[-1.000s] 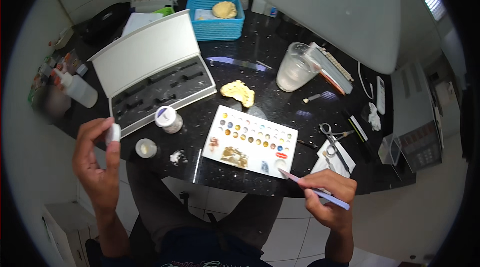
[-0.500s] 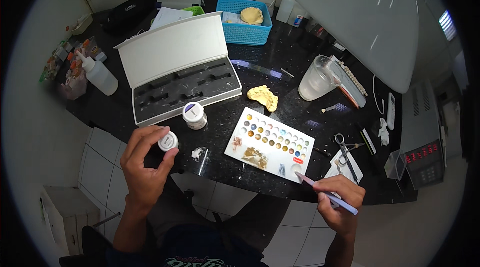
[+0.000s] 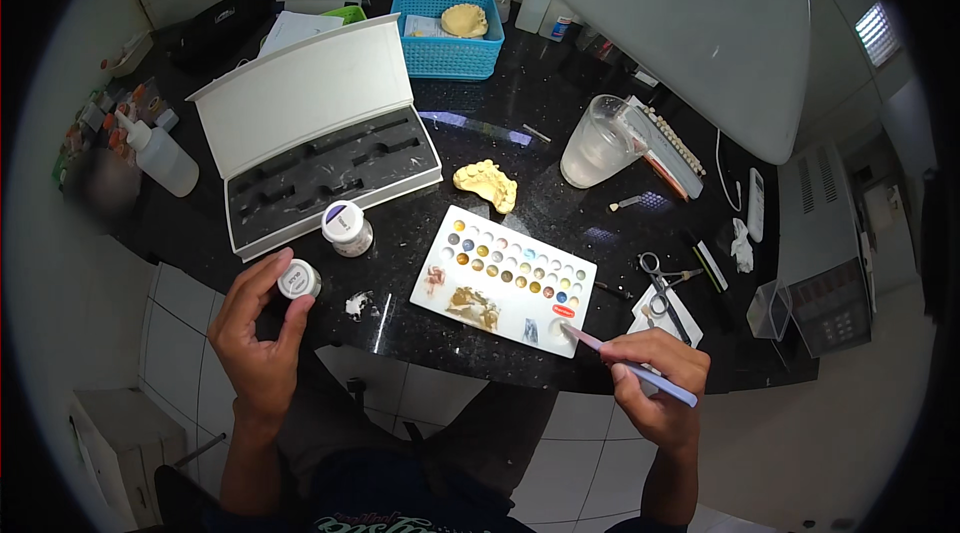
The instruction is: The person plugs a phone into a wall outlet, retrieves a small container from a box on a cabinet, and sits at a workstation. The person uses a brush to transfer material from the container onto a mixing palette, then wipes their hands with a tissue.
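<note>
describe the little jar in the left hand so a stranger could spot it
Start at the open white case on the black counter. Below its front edge, the left hand grips a small white-lidded jar. Its twin, purple-lidded, stands free on the counter.

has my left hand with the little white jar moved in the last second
Yes. The left hand brought the small white jar inward to the black counter's front edge, nearer the purple-lidded jar.

Two bare forearms come up from the lower edge, with no sleeves, watch, rings or gloves visible. The left hand (image 3: 262,338) and right hand (image 3: 655,383) are uncovered. Below them, the person wears a dark top with light lettering across the chest, partly cut off, and brownish-grey shorts or trousers over the thighs.
</note>
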{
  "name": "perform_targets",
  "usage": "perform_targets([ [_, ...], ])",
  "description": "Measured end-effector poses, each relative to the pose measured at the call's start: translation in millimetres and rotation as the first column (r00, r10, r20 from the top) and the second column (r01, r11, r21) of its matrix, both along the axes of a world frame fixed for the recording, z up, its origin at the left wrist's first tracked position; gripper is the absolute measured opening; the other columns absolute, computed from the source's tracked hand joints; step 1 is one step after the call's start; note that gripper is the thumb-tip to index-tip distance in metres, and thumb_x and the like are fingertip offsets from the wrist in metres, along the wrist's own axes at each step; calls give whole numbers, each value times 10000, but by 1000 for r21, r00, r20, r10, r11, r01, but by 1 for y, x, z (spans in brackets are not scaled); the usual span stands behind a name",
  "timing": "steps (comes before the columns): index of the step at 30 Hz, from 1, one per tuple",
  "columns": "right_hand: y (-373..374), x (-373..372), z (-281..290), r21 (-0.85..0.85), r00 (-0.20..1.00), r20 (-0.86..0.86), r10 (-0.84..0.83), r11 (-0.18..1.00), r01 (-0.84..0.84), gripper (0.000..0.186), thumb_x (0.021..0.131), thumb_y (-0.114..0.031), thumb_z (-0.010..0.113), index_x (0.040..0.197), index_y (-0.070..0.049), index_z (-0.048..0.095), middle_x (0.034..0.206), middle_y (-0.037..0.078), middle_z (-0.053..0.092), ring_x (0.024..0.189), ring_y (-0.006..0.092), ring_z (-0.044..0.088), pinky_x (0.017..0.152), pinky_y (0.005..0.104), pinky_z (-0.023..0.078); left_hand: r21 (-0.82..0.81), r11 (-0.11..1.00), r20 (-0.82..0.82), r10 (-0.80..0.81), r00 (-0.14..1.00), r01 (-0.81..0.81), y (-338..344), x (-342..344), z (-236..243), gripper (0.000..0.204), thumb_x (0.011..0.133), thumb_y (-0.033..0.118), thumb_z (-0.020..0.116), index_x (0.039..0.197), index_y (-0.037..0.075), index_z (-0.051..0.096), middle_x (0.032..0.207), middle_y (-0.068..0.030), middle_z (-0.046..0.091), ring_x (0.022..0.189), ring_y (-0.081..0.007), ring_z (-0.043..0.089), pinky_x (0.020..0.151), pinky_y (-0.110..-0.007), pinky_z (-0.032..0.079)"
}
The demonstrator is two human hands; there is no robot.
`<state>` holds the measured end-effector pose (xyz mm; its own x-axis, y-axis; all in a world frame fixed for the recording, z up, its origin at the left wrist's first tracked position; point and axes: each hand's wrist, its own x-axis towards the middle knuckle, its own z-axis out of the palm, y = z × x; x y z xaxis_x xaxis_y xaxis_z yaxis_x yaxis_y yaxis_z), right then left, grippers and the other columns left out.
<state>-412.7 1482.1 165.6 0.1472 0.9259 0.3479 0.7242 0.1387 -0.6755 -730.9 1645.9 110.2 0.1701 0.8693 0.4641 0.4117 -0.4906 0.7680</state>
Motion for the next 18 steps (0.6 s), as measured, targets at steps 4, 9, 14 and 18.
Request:
perform_targets([
  [4,0,-1,5,-97,998,-2,68,993,-67,186,692,-4,668,870,5,723,816,143,713,669,199,697,599,278,548,54,998,-39,11,999,-9,2,0,-4,398,765,-85,711,1151,-7,651,1156,-158,633,1060,-221,643,916,-318,547],
  [9,1,0,2,-28,999,12,43,999,-43,184,691,-7,670,868,-3,724,803,126,712,656,183,694,581,258,542,52,999,-30,0,1000,2,3,-2,-7,388,772,-89,701,1149,-12,650,1159,-148,593,1071,-242,633,923,-326,547],
  [14,5,-1,0,-12,1000,10,12,1000,-12,176,687,-8,667,854,-8,720,781,123,707,651,183,695,574,258,539,-10,998,61,57,997,-56,1,1,-8,394,772,-64,709,1157,-2,650,1158,-148,614,1076,-249,636,929,-337,535],
  [18,-1,4,4,-51,997,7,71,996,-70,180,695,-2,664,865,-8,720,789,125,709,649,181,695,573,255,541,105,993,-156,72,985,-56,3,-3,-5,417,802,-98,652,1209,-17,612,1196,-163,629,1100,-221,615,979,-337,482],
])
